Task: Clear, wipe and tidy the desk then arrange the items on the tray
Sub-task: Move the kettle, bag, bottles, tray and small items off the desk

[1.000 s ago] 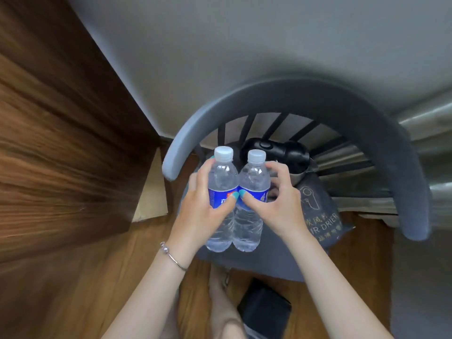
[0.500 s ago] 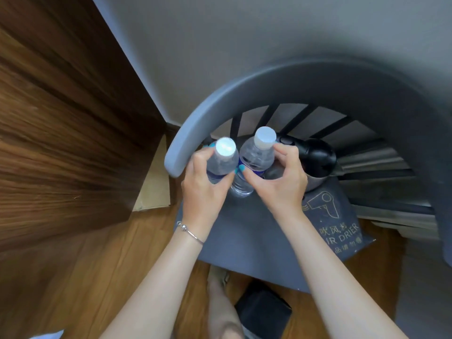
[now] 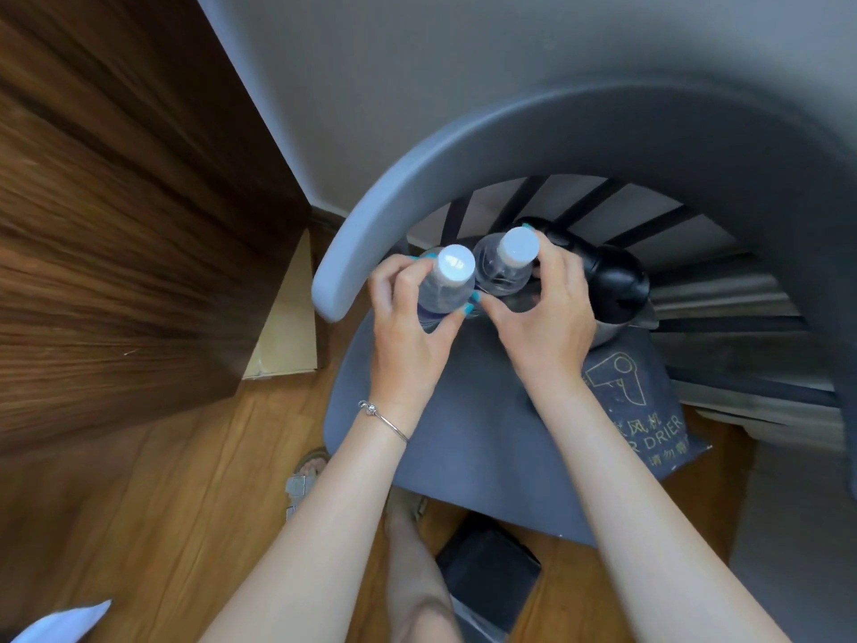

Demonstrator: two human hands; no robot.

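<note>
Left hand (image 3: 408, 336) and right hand (image 3: 547, 317) each grip a water bottle (image 3: 447, 285) over the chair seat (image 3: 463, 433); crowded beside the black dryer (image 3: 612, 280), either could topple.

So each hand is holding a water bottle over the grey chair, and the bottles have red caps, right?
Not quite: the caps are white, not red. The head view shows the left hand gripping one water bottle and the right hand gripping the other bottle, both over the grey chair.
</note>
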